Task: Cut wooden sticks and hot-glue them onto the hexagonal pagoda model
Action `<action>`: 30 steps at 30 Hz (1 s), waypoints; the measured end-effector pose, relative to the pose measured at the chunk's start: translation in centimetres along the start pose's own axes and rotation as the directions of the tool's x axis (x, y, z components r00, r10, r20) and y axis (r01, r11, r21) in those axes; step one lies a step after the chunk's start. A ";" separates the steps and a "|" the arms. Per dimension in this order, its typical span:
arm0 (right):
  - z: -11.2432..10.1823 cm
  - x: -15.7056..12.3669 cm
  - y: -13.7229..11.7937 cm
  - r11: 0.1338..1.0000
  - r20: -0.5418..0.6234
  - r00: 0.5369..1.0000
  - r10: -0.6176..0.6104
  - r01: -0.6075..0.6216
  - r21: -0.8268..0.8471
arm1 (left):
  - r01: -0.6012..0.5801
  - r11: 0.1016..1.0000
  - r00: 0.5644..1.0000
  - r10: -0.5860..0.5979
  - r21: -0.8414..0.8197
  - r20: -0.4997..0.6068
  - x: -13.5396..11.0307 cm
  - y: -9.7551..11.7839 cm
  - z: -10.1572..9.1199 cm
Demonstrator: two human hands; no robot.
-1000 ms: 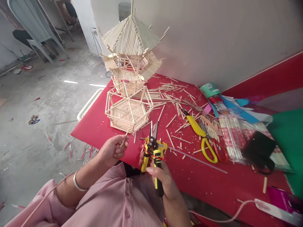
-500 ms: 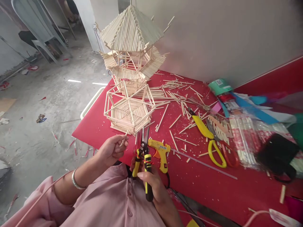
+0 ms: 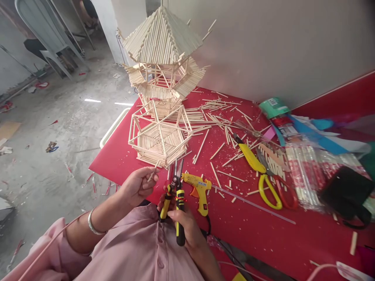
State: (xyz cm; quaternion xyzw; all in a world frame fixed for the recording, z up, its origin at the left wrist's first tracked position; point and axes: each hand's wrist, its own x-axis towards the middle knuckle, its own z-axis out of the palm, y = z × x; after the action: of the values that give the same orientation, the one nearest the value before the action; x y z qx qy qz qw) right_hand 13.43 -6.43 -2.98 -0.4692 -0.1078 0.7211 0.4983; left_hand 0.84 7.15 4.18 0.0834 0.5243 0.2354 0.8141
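Note:
My left hand [image 3: 137, 186] pinches a short wooden stick [image 3: 153, 172] just in front of the hexagonal stick frame [image 3: 159, 137]. Beside it my right hand [image 3: 183, 222] grips yellow-and-black snips [image 3: 175, 195], blades slightly apart and pointing up toward the frame. Both hands hover at the near edge of the red table [image 3: 258, 226]. A tall stick pagoda model [image 3: 162, 58] stands behind the hexagonal frame.
A yellow glue gun [image 3: 199, 187] lies just right of the snips, with a clear glue rod [image 3: 254, 205] beyond it. Yellow-handled scissors [image 3: 260, 171], loose sticks [image 3: 222, 128], stick packets [image 3: 304, 171], a green tape roll [image 3: 271, 107] and a black pouch [image 3: 345, 193] crowd the right.
My right hand has carried the snips leftward, off the glue gun and closer to my left hand. The left hand keeps its stick in place. The view shifted slightly.

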 end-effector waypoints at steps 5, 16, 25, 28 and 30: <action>0.1 -0.2 -0.2 1.000 -0.007 1.000 0.005 -0.005 0.004 | -0.014 1.000 0.999 0.014 -0.007 0.028 0.1 -0.1 -0.3; 0.4 -0.1 -0.5 1.000 0.031 0.999 -0.010 0.010 0.013 | -0.058 0.998 0.998 0.057 0.031 0.036 0.3 -0.4 -0.5; 0.1 -0.1 -0.3 0.999 0.024 0.999 -0.025 0.026 -0.029 | -0.095 0.993 0.995 0.094 0.064 0.023 0.4 -0.7 -0.7; 0.1 0.0 -0.3 0.999 0.033 0.999 -0.024 0.026 -0.035 | -0.168 0.981 0.985 0.164 0.095 0.048 0.3 -1.1 -0.9; 0.2 -0.1 -0.3 0.999 0.037 0.999 -0.031 0.032 -0.041 | -0.229 0.966 0.972 0.221 0.118 0.077 0.1 -1.3 -1.0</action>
State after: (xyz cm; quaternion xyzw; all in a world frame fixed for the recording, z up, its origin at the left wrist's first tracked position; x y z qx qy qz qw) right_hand 13.46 -6.29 -2.65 -0.4643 -0.1393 0.7192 0.4977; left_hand 0.37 5.93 3.12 0.2010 0.4992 0.2900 0.7914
